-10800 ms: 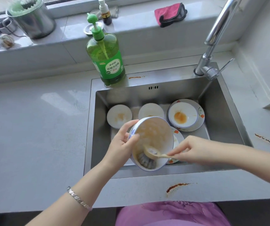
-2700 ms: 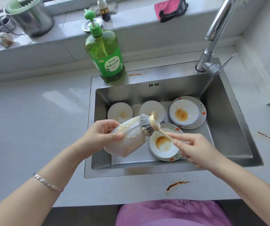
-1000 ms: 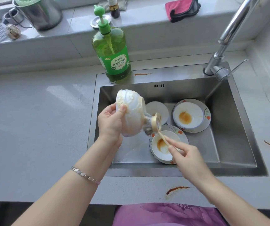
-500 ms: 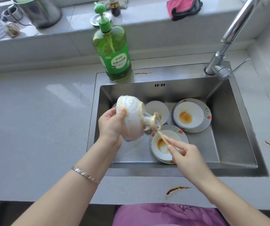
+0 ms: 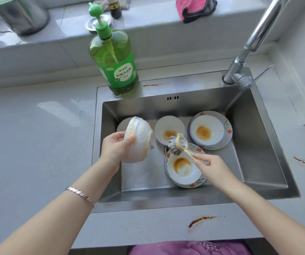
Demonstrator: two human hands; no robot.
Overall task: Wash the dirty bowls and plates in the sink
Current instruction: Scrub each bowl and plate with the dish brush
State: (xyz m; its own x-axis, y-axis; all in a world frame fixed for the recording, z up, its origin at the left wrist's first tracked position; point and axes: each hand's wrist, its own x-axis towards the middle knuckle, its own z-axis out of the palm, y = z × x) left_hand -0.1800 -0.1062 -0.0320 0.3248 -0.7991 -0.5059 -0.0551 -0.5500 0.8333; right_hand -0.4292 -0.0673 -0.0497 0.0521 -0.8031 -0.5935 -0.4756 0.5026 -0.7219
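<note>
Grey stone surface (image 5: 37,144) with a steel sink (image 5: 258,144) let into it, seen from above.

1. Bowl, soapy (image 5: 140,144). White, smeared with yellowish suds, a trace of blue at the rim. Held on its side above the sink's left half, base turned toward the right hand.
2. Left hand (image 5: 114,148). Forearm reaches in from the lower left. It grips the bowl at the rim, thumb on the outer wall, other fingers hidden behind. Silver bracelet (image 5: 80,193) at the wrist.
3. Right hand (image 5: 214,168). Forearm comes in from the lower right. Thumb and fingertips pinch the thin cream handle of a brush (image 5: 179,144); its round head is raised, grey bristles facing the held bowl, apart from it.
4. Stained bowl (image 5: 182,168). Just below the right hand's fingertips, brown residue inside, sitting on a flower-patterned plate (image 5: 194,184).
5. Small dish (image 5: 168,128). Beyond the brush head, brown spot at its centre.
6. Second stained bowl (image 5: 206,130). Beyond the right hand, on a like plate (image 5: 228,129).
7. Detergent bottle (image 5: 114,65). Green, pump top, beyond the left hand at the sink's far corner.
8. Faucet (image 5: 254,39). Far right of both hands.
9. Red cloth (image 5: 194,7) and metal pot (image 5: 21,13). On the ledge behind.
10. Brown streak (image 5: 201,219). On the surface nearer than the right hand.
</note>
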